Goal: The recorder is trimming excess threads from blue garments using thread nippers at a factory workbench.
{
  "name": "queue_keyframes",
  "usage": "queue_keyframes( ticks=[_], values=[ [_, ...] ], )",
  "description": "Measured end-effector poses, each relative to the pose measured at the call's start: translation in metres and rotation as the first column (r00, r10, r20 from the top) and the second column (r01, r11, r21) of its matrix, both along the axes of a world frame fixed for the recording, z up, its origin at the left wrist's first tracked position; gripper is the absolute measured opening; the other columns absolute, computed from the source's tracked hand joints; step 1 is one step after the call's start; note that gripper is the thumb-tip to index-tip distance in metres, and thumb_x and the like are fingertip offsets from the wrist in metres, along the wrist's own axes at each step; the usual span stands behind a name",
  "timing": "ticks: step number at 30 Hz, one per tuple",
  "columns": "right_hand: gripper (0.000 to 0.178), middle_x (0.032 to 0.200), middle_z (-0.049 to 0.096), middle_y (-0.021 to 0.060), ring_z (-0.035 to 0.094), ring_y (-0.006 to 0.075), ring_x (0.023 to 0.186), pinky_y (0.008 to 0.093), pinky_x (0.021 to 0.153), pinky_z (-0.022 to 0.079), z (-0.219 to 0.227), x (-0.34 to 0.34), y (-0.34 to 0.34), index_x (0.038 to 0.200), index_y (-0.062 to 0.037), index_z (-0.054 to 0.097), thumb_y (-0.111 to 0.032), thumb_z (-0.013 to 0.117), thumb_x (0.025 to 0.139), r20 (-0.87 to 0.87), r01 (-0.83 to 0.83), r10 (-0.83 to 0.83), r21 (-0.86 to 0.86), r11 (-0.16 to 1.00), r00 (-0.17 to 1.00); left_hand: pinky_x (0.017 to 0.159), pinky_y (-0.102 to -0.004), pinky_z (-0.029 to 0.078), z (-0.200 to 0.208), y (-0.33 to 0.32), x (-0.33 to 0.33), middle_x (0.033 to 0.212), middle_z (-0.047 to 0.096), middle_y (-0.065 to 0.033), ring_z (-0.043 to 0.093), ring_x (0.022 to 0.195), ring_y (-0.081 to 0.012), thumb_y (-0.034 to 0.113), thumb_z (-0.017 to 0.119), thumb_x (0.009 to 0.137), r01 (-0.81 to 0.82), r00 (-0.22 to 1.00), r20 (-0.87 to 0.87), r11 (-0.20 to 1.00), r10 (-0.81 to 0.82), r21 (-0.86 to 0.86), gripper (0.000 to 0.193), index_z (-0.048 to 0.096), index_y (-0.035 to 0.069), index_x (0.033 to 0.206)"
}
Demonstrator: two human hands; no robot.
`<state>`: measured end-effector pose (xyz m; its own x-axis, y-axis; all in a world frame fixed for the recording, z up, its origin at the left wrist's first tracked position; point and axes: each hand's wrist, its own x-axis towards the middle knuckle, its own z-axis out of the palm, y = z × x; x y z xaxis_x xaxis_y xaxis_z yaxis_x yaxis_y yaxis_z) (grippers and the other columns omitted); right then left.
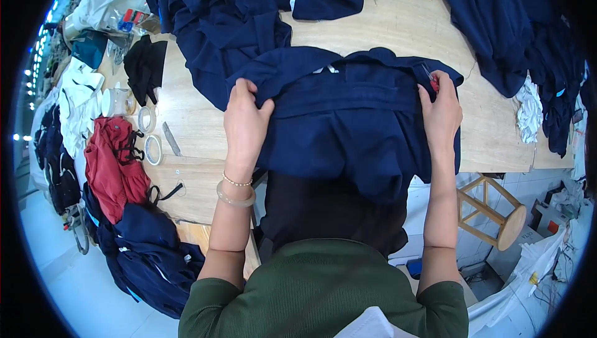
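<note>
A navy blue garment (348,133) with a stitched band across it lies spread over the table's near edge and hangs down in front of me. Its left side is pinched in my left hand (245,114), fingers curled on the cloth. At the opposite side, my right hand (443,111) is closed around small red-handled snips (434,82), their metal tips pointing away from me. That hand also rests at the garment's edge; how firmly it grips the cloth is hidden. A white label (326,69) shows near the garment's far edge.
More navy garments (230,33) are heaped at the far left, and others (491,27) at the far right. Left on the wooden table (199,133) lie tape rolls (153,149), a grey blade-like tool (170,138) and red cloth (117,164). A wooden stool (494,210) stands at lower right.
</note>
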<state>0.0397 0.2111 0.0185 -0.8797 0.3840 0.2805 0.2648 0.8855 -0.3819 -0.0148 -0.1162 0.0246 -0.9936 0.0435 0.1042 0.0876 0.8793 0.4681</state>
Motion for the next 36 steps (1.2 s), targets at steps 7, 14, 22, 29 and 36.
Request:
queue_keyframes(
  ticks=[7,14,22,29,36],
  values=[
    [0.017,0.093,0.066,0.0144,0.067,0.0336,0.085,0.0379,0.073,0.053,-0.015,-0.001,0.031,0.107,-0.0043,0.063,-0.01,0.062,0.091,-0.079,0.111,-0.113,-0.033,0.993,0.99,0.072,-0.0309,0.059,0.008,-0.009,-0.004,0.086,0.068,-0.0103,0.064,0.068,-0.0172,0.002,0.058,0.094,-0.393,0.917,0.392,0.348,0.076,0.851,0.017,0.062,-0.002,0.11],
    [0.018,0.111,0.068,0.006,0.066,0.0209,0.1,0.0388,0.094,0.051,-0.006,0.013,0.101,0.114,-0.0081,0.063,-0.01,0.054,0.098,-0.023,-0.171,-0.421,-0.933,-0.318,0.907,0.079,-0.0345,0.06,0.028,-0.033,0.0,0.099,0.07,-0.012,0.069,0.088,-0.0214,0.007,0.053,0.097,-0.612,0.791,0.547,-0.355,-0.275,0.707,0.016,0.064,0.0,0.106],
    [0.026,0.121,0.063,0.0143,0.06,0.0233,0.113,0.044,0.105,0.045,0.069,0.044,0.112,0.121,0.0007,0.058,-0.008,0.042,0.102,-0.23,-0.428,-0.5,-0.843,-0.327,0.835,0.092,-0.0443,0.054,0.04,-0.095,-0.012,0.108,0.07,-0.0127,0.067,0.102,-0.0273,0.019,0.057,0.095,-0.364,0.931,0.313,-0.386,-0.189,0.848,0.021,0.065,0.003,0.107],
    [0.009,0.1,0.062,0.0034,0.057,0.0137,0.096,0.0268,0.092,0.04,-0.054,0.003,0.072,0.1,-0.0047,0.062,-0.002,0.058,0.092,-0.176,-0.085,-0.34,-0.96,0.267,0.924,0.08,-0.0366,0.055,-0.039,-0.027,-0.015,0.095,0.07,-0.0074,0.067,0.084,-0.0199,0.016,0.05,0.1,-0.475,0.876,0.475,0.017,-0.09,0.88,0.021,0.065,0.001,0.1],
    [0.009,0.094,0.061,0.0037,0.055,0.0128,0.092,0.0268,0.086,0.043,-0.03,-0.002,0.055,0.099,-0.0011,0.06,0.002,0.053,0.093,-0.151,-0.06,-0.062,-0.688,0.723,0.987,0.067,-0.0337,0.05,-0.019,-0.018,-0.02,0.08,0.063,-0.0084,0.061,0.068,-0.0209,0.01,0.057,0.094,-0.241,0.964,-0.024,0.904,0.266,0.353,0.014,0.066,-0.001,0.092]
  ],
)
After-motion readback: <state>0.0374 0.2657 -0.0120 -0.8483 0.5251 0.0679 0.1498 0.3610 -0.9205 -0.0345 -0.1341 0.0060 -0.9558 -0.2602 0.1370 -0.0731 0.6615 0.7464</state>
